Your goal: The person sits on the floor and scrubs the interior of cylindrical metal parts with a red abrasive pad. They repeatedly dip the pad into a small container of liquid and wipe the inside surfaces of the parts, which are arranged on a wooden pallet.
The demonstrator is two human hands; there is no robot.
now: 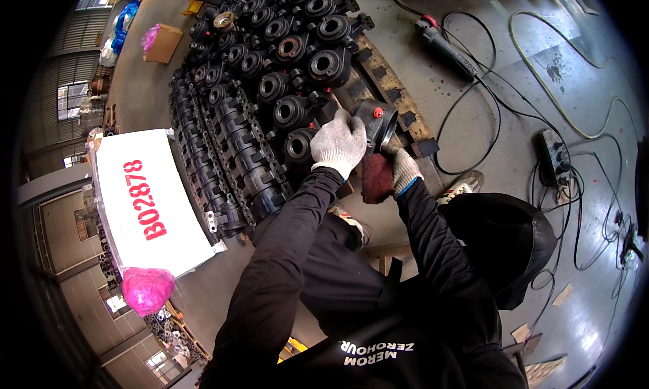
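A black metal cylinder part with a red plug on its side lies at the corner of a wooden pallet. My left hand, in a pale knit glove, grips its near left side with bent fingers. In the same kind of glove, my right hand is closed on a dark red scouring pad, just below the cylinder's open end. How far the pad touches the metal is hidden by my fingers. Several similar black housings with round bores stand close beside and beyond my left hand.
Under the parts runs a wooden pallet. Black track-like assemblies lie at left beside a white printed sack and a pink bundle. An angle grinder, its cable and a power strip lie on the floor at right.
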